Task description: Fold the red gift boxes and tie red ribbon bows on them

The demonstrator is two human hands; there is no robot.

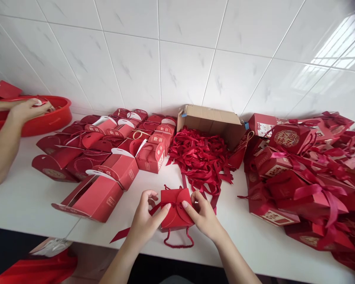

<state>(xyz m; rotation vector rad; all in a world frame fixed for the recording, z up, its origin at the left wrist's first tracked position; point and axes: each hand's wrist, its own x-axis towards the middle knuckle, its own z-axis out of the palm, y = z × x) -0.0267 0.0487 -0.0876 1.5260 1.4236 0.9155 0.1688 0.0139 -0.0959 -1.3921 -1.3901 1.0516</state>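
A small red gift box (175, 219) with twisted cord handles lies near the front edge of the white table, between my two hands. A dark red ribbon (121, 234) crosses its top, and one tail trails out to the left. My left hand (152, 213) pinches the ribbon at the middle of the box with thumb and fingers. On the other side, my right hand (201, 211) pinches the ribbon close to the same spot. Just behind the box, a heap of loose red ribbons (199, 154) spills from a cardboard box (212, 114).
Several red boxes (97, 197) without bows stand at the left on the table (221, 244). Ribbon-tied boxes (295, 189) are piled at the right. At the far left, another person's hands (23, 112) work over a red basin (57, 118). A tiled wall runs behind.
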